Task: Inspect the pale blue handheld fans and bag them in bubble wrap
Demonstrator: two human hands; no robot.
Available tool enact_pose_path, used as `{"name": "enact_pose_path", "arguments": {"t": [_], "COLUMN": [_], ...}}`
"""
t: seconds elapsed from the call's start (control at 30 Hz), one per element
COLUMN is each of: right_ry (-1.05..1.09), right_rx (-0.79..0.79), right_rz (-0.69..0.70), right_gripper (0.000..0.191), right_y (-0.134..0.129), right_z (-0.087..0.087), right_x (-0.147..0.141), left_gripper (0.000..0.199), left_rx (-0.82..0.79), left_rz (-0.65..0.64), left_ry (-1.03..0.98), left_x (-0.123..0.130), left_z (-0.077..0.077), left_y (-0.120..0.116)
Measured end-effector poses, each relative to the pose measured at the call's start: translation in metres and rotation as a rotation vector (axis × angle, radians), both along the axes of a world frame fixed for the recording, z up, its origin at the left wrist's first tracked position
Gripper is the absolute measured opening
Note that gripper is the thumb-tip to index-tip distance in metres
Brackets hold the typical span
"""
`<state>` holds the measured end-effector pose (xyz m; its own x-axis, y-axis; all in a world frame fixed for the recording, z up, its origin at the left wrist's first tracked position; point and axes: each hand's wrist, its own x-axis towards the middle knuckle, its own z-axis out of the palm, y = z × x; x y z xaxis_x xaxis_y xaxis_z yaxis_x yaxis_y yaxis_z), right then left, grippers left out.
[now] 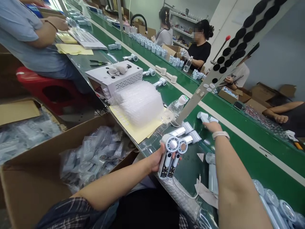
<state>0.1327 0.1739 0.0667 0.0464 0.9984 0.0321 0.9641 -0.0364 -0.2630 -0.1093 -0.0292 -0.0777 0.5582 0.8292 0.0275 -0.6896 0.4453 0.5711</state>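
My left hand [156,159] is closed around two light-blue handheld fans [172,144], held side by side and upright over the table edge. Their round heads face up, and dark circuit boards show in the open handles. Farther forward, my right hand [213,126] reaches onto the green belt, its fingers around another light-blue handheld fan [203,116]; the fingertips are partly hidden. Between my hands, several pale blue fan pieces [194,136] lie on the table. Beneath my right forearm is one more light-blue fan [213,175].
Beside the metal post [197,95] stand a plastic bottle [177,106] and a stack of bubble bags [140,103]. A carton [28,184] of bagged parts is at left. More fans [274,202] lie at lower right. Co-workers sit across the belt [240,136] and at upper left.
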Motion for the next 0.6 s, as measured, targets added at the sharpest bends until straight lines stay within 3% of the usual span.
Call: {"name": "enact_pose_path", "arguments": {"t": [0.1,0.17,0.23,0.3,0.37,0.47,0.53,0.6], "right_ry": [0.01,0.025,0.06,0.18,0.253,0.301,0.345,0.396], "right_rx": [-0.062,-0.032,0.006,0.172,0.252,0.257,0.207,0.167], "right_rz": [-0.059,-0.05,-0.028,0.022,0.034,0.043,0.105,0.116], "right_gripper": [0.035,0.045,0.055,0.057,0.054,0.057,0.069,0.072], "right_y": [-0.055,-0.112,-0.175,-0.232,-0.272,-0.297,-0.3,-0.306], "right_z": [0.018,0.013,-0.007,-0.039,-0.07,-0.09,-0.081,-0.065], "right_x": [0.028,0.038,0.036,0.021,-0.005,-0.039,-0.039,-0.015], "left_gripper": [0.092,0.091,0.089,0.088,0.089,0.094,0.1,0.105], "left_rx": [-0.008,-0.014,-0.023,-0.016,0.015,0.076,0.104,0.108], "left_rz": [0.044,0.071,0.12,0.21,0.329,0.456,0.445,0.399], "left_ry": [-0.035,-0.05,-0.038,-0.012,0.012,0.059,0.103,0.144], "left_x": [0.0,-0.002,-0.007,-0.013,-0.019,-0.018,-0.01,0.0], "left_z": [0.006,0.011,0.019,0.03,0.047,0.074,0.087,0.092], "left_y": [0.001,0.003,0.005,0.005,0.004,0.002,0.002,0.001]}}
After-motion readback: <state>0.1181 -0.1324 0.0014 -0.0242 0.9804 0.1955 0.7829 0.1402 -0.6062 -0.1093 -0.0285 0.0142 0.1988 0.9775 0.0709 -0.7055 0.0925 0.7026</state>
